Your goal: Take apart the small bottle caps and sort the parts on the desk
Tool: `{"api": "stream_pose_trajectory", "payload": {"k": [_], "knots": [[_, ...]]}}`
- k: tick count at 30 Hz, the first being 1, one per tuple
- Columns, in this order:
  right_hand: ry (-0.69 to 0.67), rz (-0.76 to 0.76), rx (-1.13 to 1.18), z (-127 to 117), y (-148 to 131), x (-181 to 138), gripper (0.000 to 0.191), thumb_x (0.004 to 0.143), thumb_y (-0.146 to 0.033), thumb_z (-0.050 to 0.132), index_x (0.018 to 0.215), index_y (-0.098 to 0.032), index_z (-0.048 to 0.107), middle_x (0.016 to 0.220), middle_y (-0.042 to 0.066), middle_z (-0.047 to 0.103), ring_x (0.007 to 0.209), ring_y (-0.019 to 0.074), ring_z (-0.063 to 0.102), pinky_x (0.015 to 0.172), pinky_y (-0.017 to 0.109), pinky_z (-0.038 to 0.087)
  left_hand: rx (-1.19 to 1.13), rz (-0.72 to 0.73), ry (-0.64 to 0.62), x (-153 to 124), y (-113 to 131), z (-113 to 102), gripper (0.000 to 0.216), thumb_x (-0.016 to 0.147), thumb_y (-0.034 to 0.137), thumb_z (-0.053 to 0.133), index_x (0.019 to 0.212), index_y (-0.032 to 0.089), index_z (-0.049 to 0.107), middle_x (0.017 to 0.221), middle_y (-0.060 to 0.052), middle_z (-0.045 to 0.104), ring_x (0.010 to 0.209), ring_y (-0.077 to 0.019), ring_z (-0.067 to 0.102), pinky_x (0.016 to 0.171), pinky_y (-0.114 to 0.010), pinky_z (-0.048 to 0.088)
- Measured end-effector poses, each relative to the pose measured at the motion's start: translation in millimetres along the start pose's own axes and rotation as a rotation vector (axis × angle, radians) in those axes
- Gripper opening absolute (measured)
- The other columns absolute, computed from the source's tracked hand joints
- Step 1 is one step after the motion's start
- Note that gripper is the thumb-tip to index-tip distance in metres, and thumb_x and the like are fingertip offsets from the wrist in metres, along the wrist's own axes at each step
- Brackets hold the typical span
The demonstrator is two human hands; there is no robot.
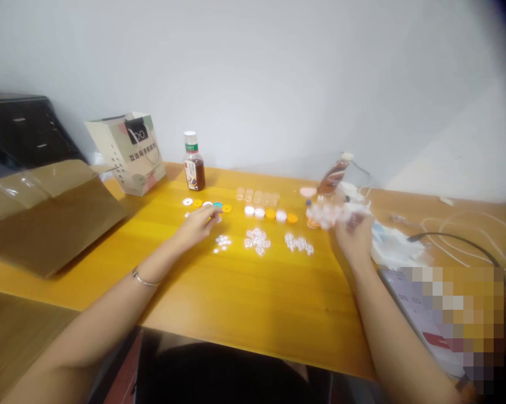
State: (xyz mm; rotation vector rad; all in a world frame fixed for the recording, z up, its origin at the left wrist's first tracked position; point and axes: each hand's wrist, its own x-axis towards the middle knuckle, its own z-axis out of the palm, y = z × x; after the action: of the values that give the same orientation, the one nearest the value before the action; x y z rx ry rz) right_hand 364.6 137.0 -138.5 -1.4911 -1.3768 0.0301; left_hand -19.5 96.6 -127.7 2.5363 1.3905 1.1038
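Note:
My left hand (197,224) rests low on the yellow table (244,292), its fingers pinched together beside a row of coloured bottle caps (206,205); what they pinch is too small to name. My right hand (354,233) is raised at the right, fingers closed round a clear plastic bag of small white pieces (326,213). Three little heaps of white pieces (259,240) lie on the table between the hands. A second row of white and orange caps (270,214) sits behind them, with small clear vials (256,196) further back.
A brown-liquid bottle (194,163) stands upright at the back, another bottle (333,175) leans behind the bag. A paper gift bag (128,152) and a cardboard box (46,219) are at the left. Cables (459,235) and white packets (391,247) lie at the right.

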Motion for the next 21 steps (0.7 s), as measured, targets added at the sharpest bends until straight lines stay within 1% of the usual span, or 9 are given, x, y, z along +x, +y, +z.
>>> {"api": "stream_pose_trajectory", "payload": {"k": [3,6,7,9,12,15,17,19,21], "knots": [[0.095,-0.099,0.047,0,-23,-9,0.04,0.073,-0.032,0.052,0.108,-0.016,0.041,0.103,0.011,0.049,0.089,0.0208,0.053,0.077,0.038,0.045,0.083,-0.104,-0.014,5,-28,0,0.022,0.083,0.016,0.041,0.101,0.015,0.054,0.086,-0.006,0.06,0.079,-0.0171,0.056,0.074,-0.029,0.044],[0.168,-0.143,0.124,-2,-41,-17,0.043,0.074,-0.031,0.053,0.112,-0.016,0.04,0.109,0.013,0.046,0.097,0.022,0.051,0.078,0.037,0.046,0.172,-0.159,-0.077,8,-41,6,0.024,0.081,0.014,0.042,0.101,0.016,0.055,0.087,-0.006,0.063,0.081,-0.0186,0.057,0.076,-0.03,0.043],[0.167,-0.144,0.169,-2,-45,-20,0.043,0.075,-0.031,0.054,0.112,-0.016,0.04,0.11,0.013,0.046,0.097,0.0216,0.051,0.078,0.037,0.046,0.192,-0.171,-0.094,9,-43,8,0.025,0.08,0.014,0.042,0.101,0.016,0.056,0.088,-0.006,0.063,0.083,-0.0192,0.058,0.077,-0.031,0.043],[0.118,-0.133,0.29,-2,-54,-25,0.041,0.075,-0.03,0.055,0.111,-0.018,0.039,0.108,0.011,0.047,0.095,0.02,0.053,0.078,0.035,0.046,0.217,-0.19,-0.11,11,-43,12,0.025,0.079,0.013,0.043,0.101,0.016,0.057,0.09,-0.007,0.065,0.087,-0.0208,0.058,0.08,-0.034,0.041],[-0.069,-0.104,0.465,3,-67,-38,0.037,0.075,-0.028,0.056,0.108,-0.021,0.039,0.101,0.007,0.051,0.089,0.0175,0.055,0.077,0.033,0.046,0.248,-0.206,-0.127,11,-41,15,0.026,0.079,0.014,0.043,0.1,0.018,0.058,0.092,-0.007,0.066,0.091,-0.0233,0.057,0.083,-0.038,0.038],[-0.359,-0.137,0.536,9,-82,-58,0.036,0.074,-0.029,0.059,0.105,-0.023,0.041,0.096,0.004,0.052,0.081,0.0155,0.056,0.074,0.031,0.047,0.276,-0.218,-0.137,11,-40,16,0.025,0.08,0.015,0.044,0.1,0.019,0.059,0.096,-0.008,0.065,0.094,-0.0249,0.056,0.084,-0.04,0.036],[-0.537,-0.165,0.557,12,-92,-73,0.034,0.077,-0.03,0.058,0.106,-0.024,0.041,0.095,0.004,0.053,0.081,0.0151,0.056,0.076,0.031,0.047,0.291,-0.222,-0.126,11,-38,15,0.025,0.08,0.015,0.045,0.1,0.02,0.059,0.103,-0.008,0.063,0.097,-0.0252,0.055,0.086,-0.041,0.035],[-0.656,-0.171,0.575,14,-100,-85,0.035,0.077,-0.032,0.057,0.107,-0.025,0.041,0.096,0.004,0.053,0.084,0.0156,0.055,0.079,0.032,0.046,0.28,-0.203,-0.077,10,-30,13,0.024,0.081,0.016,0.046,0.101,0.02,0.058,0.11,-0.008,0.059,0.101,-0.0246,0.053,0.089,-0.042,0.033],[-0.724,-0.148,0.597,16,-105,-93,0.037,0.077,-0.033,0.059,0.108,-0.025,0.042,0.098,0.004,0.053,0.087,0.0162,0.055,0.081,0.032,0.045,0.197,-0.131,-0.039,8,-15,10,0.023,0.083,0.021,0.046,0.102,0.02,0.057,0.11,-0.008,0.057,0.102,-0.0227,0.052,0.089,-0.039,0.035]]}}
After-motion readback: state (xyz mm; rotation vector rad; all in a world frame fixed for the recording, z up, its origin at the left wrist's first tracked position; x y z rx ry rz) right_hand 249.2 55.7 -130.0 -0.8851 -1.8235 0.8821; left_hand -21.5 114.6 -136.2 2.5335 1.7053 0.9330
